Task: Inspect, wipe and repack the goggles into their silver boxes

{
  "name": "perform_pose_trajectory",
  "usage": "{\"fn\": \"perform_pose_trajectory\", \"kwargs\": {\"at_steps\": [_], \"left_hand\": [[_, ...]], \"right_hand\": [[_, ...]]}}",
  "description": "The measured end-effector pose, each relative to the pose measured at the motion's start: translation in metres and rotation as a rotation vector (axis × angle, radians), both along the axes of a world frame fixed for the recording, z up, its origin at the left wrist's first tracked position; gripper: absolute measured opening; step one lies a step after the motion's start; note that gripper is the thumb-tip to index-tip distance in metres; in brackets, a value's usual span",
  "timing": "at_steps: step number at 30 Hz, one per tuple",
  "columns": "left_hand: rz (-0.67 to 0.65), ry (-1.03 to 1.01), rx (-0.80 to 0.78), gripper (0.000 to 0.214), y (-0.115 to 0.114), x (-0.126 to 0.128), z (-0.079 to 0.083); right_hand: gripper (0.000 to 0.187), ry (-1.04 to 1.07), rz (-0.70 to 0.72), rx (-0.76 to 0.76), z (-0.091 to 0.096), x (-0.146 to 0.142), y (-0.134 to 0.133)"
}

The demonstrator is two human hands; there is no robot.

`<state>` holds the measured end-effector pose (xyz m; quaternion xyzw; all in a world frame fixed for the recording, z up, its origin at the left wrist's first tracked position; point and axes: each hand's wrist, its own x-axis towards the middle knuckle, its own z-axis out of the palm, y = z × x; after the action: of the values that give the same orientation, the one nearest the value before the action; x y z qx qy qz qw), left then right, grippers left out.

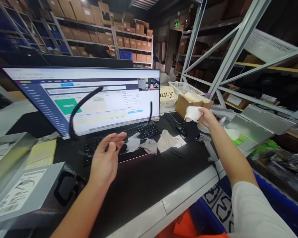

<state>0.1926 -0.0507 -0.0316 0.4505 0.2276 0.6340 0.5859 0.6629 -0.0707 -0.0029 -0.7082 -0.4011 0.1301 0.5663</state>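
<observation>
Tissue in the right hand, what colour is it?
White. The tissue sits crumpled in the right hand; head view shows it best.

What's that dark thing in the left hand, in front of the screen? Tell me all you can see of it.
It looks like a pair of glasses with a thin black frame, likely plastic. Two long curved arms are unfolded and rise across the monitor; a pale, see-through lens hangs above the keyboard. The left hand pinches it at one side, in the air. The right hand, holding a white tissue, is apart from it.
</observation>
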Motion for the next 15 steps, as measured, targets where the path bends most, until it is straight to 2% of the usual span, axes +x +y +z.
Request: {"fn": "perform_pose_trajectory", "kwargs": {"at_steps": [5, 8, 12, 15], "left_hand": [[-0.366, -0.034, -0.139, 0.037, -0.018, 0.0, 0.006], [-0.508, -0.049, -0.158, 0.038, -0.026, -0.001, 0.009], [-0.621, -0.095, -0.223, 0.039, -0.031, -0.002, 0.011], [-0.555, -0.142, -0.288, 0.039, -0.029, -0.003, 0.011]], "right_hand": [[0.024, 0.257, 0.388, 0.146, 0.011, -0.109, 0.011], [0.023, 0.475, 0.616, 0.206, 0.013, -0.174, 0.016], [0.021, 0.561, 0.717, 0.282, 0.012, -0.239, 0.021], [0.02, 0.604, 0.705, 0.387, 0.013, -0.269, 0.016]]}}
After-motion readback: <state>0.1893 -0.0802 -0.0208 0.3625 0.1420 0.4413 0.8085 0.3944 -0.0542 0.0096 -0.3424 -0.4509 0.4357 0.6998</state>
